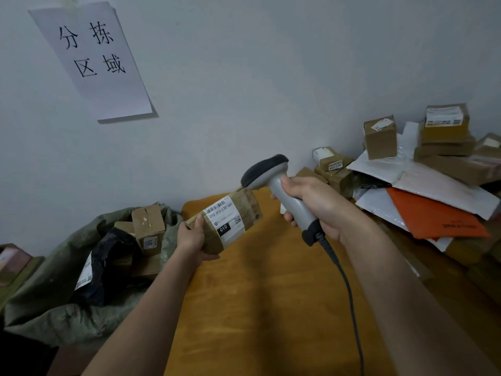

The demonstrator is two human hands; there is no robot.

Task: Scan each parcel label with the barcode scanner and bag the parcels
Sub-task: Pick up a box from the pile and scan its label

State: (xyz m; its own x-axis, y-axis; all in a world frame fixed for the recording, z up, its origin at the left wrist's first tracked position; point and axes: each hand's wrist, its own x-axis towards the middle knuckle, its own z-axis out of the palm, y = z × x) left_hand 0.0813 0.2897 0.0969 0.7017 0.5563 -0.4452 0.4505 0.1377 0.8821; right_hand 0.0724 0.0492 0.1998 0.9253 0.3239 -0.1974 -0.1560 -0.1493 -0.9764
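My left hand (193, 241) grips the near end of a brown cardboard parcel (248, 210) held above the table, its white barcode label (223, 219) facing up. My right hand (315, 203) grips the grey handle of a barcode scanner (273, 175). The scanner's dark head sits just above the parcel's far end and points down at it. A black cable (348, 289) runs from the handle toward me. On the left an open green sack (67, 270) holds several boxes and a black mailer.
An orange-brown table (257, 308) lies under both hands. A pile of cardboard boxes (379, 137), white mailers and an orange envelope (433, 215) fills its right side. A paper sign (92, 58) hangs on the wall. Another box (12, 261) sits at the far left.
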